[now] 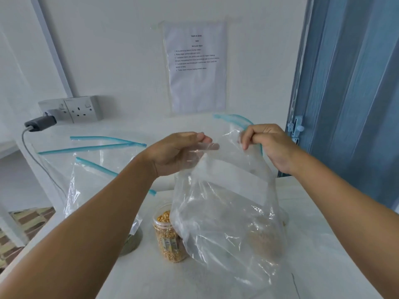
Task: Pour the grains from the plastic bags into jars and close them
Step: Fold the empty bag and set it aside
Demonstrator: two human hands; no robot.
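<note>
While both hands hold the clear plastic bag up by its top edge, the head view shows the grip on each side pretty clearly: the left hand pinches the film between thumb and fingertips, and the right hand is curled round the blue zip strip at the far corner. My guess is they're holding it up like that so the brownish grains slide down into the low right corner before tipping. The bag hangs just above the white bench, right in front of an open jar mostly full of yellow corn kernels, and it partly covers that jar, so aiming the pour could be fiddly. Further left, two more zip bags stand slumped, one with greenish stuff at its bottom. On the far wall there's a socket with a plugged-in charger and a taped-up sheet, blue door on the right.
</note>
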